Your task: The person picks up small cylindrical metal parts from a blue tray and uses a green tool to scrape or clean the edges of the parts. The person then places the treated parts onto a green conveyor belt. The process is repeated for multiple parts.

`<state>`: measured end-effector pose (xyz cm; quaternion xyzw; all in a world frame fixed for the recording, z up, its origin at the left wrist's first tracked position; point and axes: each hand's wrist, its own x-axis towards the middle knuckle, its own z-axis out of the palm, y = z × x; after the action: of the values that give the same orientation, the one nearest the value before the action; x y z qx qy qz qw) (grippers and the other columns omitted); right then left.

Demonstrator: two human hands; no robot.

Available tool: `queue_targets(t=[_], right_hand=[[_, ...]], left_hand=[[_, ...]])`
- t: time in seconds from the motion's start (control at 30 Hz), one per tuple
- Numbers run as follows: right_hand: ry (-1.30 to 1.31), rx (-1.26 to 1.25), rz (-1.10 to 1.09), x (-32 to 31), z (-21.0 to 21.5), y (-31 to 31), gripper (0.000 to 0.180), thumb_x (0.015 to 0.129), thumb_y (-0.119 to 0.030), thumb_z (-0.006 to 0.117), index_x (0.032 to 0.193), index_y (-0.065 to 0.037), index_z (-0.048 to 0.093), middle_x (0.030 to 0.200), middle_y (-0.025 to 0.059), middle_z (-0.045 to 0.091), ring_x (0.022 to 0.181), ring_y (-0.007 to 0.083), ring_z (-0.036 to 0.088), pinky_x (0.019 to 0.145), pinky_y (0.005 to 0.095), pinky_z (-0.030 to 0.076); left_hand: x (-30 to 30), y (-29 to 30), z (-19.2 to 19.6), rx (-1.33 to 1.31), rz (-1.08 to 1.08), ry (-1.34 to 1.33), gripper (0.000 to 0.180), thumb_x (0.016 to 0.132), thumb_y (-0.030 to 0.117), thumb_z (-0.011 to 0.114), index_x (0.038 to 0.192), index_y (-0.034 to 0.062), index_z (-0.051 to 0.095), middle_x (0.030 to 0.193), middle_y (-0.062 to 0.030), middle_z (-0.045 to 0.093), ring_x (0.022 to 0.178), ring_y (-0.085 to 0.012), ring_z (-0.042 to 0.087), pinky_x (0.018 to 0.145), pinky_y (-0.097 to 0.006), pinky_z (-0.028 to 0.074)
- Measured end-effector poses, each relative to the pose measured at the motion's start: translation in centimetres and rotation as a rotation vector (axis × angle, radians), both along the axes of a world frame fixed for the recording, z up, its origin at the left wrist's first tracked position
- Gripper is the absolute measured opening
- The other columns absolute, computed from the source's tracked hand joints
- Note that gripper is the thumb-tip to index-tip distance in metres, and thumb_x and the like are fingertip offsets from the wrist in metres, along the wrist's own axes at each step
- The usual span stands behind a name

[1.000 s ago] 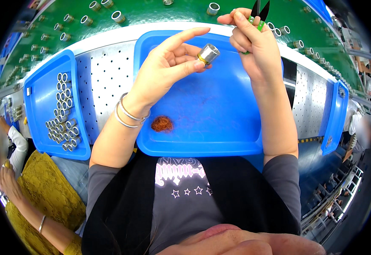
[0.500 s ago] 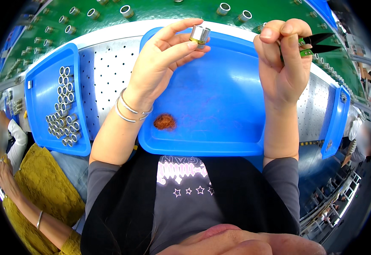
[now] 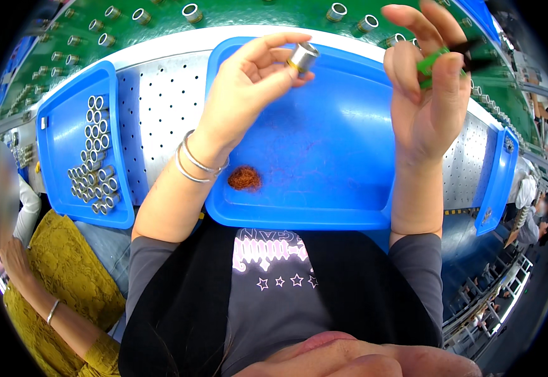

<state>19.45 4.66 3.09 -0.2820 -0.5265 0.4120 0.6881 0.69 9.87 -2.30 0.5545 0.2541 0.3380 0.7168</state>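
My left hand [image 3: 249, 81] pinches a small silver metal cylinder [image 3: 303, 57] with a yellowish band of winding round its lower part, its open end tilted up. It is held over the far side of a blue tray [image 3: 312, 217]. To the right, my right hand [image 3: 431, 100] holds a pair of thread snips [image 3: 433, 67] with green handles; the dark blades point right and are smeared by motion. Its index and middle fingers are lifted, and the handles lie between thumb and palm. A tangle of reddish-brown fine wire [image 3: 244, 178] lies in the tray's near left corner.
Another blue tray [image 3: 57, 151] on the left holds many similar metal cylinders [image 3: 98, 141]. Between the trays is a perforated metal surface [image 3: 164, 107]. More cylinders stand on the green surface [image 3: 242, 14] beyond. Another blue tray [image 3: 497, 182] is at far right. A co-worker's arm [image 3: 54, 314] is at left.
The cylinder has tilted to the right in my left hand. My right hand's upper fingers have opened and lifted, and the snips have shifted within it.
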Motion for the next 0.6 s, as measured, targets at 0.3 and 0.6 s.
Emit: queue_targets(t=[0.3, 0.6], right_hand=[[-0.958, -0.117, -0.403, -0.9, -2.1, 0.4, 0.02, 0.081, -0.022, 0.067, 0.096, -0.01, 0.067, 0.085, 0.0071, 0.068, 0.068, 0.0201, 0.065, 0.059, 0.0259, 0.049], [-0.984, -0.082, -0.453, -0.8, -2.3, 0.3, 0.014, 0.079, -0.02, 0.068, 0.088, -0.01, 0.071, 0.086, 0.0056, 0.069, 0.072, 0.0203, 0.067, 0.061, 0.0261, 0.051]], left_hand=[[0.2, 0.3, 0.4, -0.204, 0.124, -0.153, 0.047, 0.088, 0.016, 0.059, 0.131, 0.0024, 0.044, 0.11, -0.011, 0.06, 0.1, -0.0175, 0.06, 0.088, -0.027, 0.048], [0.3, 0.2, 0.6, -0.174, 0.114, -0.154, 0.047, 0.087, 0.015, 0.061, 0.13, 0.003, 0.044, 0.108, -0.0104, 0.061, 0.098, -0.0172, 0.061, 0.086, -0.027, 0.049]])
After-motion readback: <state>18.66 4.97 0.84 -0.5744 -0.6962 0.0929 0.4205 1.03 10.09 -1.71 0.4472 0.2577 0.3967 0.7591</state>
